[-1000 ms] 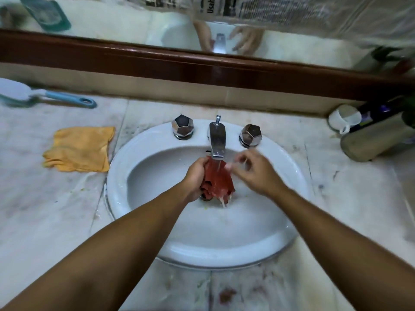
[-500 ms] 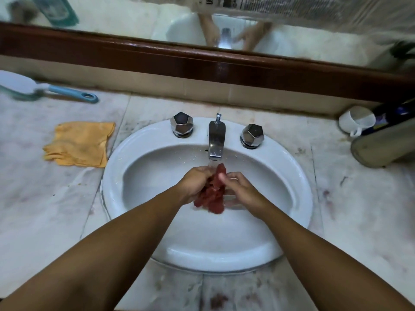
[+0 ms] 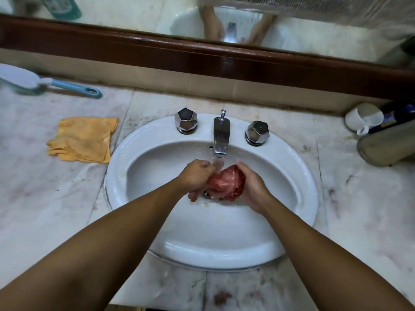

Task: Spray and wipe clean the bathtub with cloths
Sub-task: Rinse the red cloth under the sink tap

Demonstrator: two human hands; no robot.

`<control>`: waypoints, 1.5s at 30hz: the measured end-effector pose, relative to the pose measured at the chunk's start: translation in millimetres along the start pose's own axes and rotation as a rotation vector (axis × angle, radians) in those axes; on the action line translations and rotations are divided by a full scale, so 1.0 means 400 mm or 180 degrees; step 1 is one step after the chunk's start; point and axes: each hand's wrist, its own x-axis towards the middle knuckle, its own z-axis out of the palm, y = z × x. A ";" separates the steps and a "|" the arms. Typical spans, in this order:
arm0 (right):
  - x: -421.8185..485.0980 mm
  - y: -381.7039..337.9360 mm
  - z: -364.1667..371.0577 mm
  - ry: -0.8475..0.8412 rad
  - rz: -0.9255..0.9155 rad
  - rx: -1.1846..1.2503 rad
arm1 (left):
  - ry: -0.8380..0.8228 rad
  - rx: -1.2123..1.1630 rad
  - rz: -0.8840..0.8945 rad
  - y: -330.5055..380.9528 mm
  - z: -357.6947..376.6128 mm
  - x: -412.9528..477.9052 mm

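both hands, left hand (image 3: 197, 173) and right hand (image 3: 251, 187), grip clenched on a wet red cloth (image 3: 224, 180) in the white oval sink (image 3: 157, 135) under the running chrome tap (image 3: 221, 138). folded yellow cloth (image 3: 84, 139) lies spare on the marble bench (image 3: 45, 198). rinsing stage; bathtub not seen.

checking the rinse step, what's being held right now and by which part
The red cloth, under the faucet: the left hand grips its left end, and the right hand wraps its bunched right side.
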 end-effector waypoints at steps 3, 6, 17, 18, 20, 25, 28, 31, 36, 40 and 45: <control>0.012 -0.009 0.008 0.0201 -0.0746 -0.0739 | 0.0115 0.0609 0.0337 -0.017 0.007 0.018; 0.016 -0.036 0.018 0.0062 -0.0926 -0.0291 | -0.0224 0.0308 0.0506 -0.028 0.010 0.013; 0.043 -0.029 0.020 0.0125 -0.0813 -0.0415 | 0.0029 -0.0167 0.0442 -0.038 -0.027 -0.004; 0.054 -0.022 0.030 0.0175 -0.0853 -0.0469 | 0.0083 -0.0079 0.0460 -0.037 -0.027 -0.005; 0.068 -0.017 0.060 0.0281 -0.0877 -0.0613 | 0.0219 0.0142 0.0517 -0.036 -0.025 -0.004; 0.073 -0.023 0.133 0.0342 -0.0837 -0.0783 | 0.0574 0.0414 0.0627 -0.038 -0.013 0.008; 0.083 -0.020 0.178 0.0535 -0.0620 -0.0652 | 0.0678 0.0152 0.0412 -0.032 0.010 0.000; 0.110 -0.001 0.204 0.0702 -0.0490 -0.0727 | 0.0842 0.0084 0.0318 -0.026 0.047 0.003; 0.072 -0.005 0.177 0.0892 -0.0595 -0.0755 | 0.0761 0.0287 0.0426 -0.023 0.074 0.021; 0.042 -0.030 0.101 0.0882 -0.0907 -0.1058 | -0.0007 0.0124 0.0522 -0.009 0.062 0.026; 0.013 -0.087 -0.009 0.0867 -0.1451 -0.1820 | -0.1024 0.0820 0.0443 -0.004 -0.018 0.030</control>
